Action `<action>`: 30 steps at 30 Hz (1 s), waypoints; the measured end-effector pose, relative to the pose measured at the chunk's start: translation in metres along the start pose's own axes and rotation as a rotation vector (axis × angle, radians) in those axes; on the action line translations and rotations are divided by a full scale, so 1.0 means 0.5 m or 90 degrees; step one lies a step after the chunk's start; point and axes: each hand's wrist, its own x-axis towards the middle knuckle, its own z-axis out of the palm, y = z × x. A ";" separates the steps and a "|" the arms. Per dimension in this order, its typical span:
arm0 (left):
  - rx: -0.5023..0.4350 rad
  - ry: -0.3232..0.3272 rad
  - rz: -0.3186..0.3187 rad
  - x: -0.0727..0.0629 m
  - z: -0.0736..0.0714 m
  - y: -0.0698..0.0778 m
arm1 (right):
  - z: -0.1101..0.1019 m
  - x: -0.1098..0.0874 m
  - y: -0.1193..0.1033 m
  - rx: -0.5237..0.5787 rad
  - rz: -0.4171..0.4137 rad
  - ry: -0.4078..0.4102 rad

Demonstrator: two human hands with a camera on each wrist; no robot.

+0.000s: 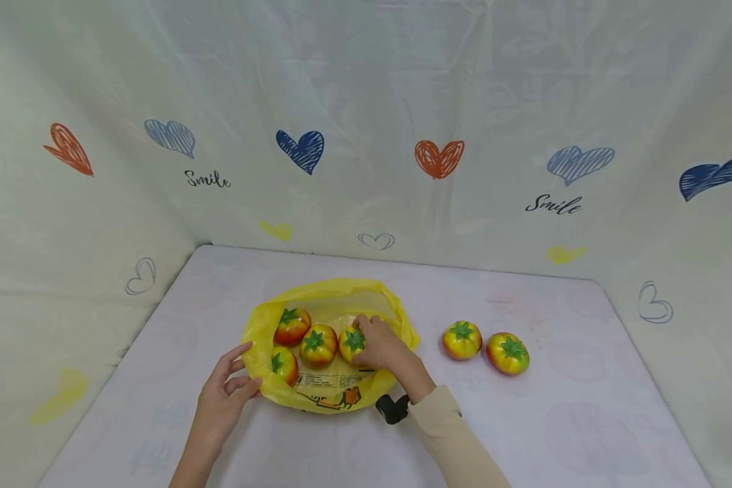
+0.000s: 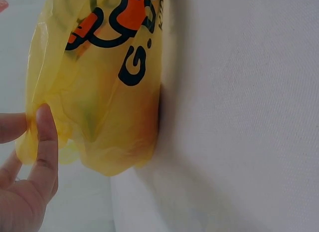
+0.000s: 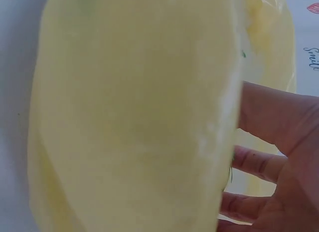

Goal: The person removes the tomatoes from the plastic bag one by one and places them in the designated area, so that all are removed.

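Note:
A yellow plastic bag (image 1: 280, 401) lies with its mouth spread wide on the table, printed with black lettering and an orange drawing. Several red-and-yellow tomatoes (image 1: 319, 345) with green star-shaped tops sit inside it. My left hand (image 1: 221, 394) pinches the bag's left rim between thumb and fingers; the left wrist view shows this hand (image 2: 32, 177) at the thin plastic. Reaching over the right rim, my right hand (image 1: 379, 344) grips a tomato (image 1: 352, 342) inside the bag. In the right wrist view the bag wall hides the fingertips and that tomato.
Two more tomatoes, one (image 1: 461, 340) nearer the bag and one (image 1: 507, 353) farther right, lie on the white table (image 1: 561, 413). A pale curtain (image 1: 366, 81) with hearts and writing hangs behind and at both sides. A black device (image 1: 393, 409) sits at the right wrist.

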 end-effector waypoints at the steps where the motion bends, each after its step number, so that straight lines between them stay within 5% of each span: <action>1: 0.000 0.000 -0.002 0.000 0.000 0.000 | 0.000 -0.002 0.000 -0.001 0.000 -0.002; 30: -0.006 0.001 -0.005 -0.003 -0.006 0.006 | 0.015 -0.068 0.003 -0.036 -0.053 -0.011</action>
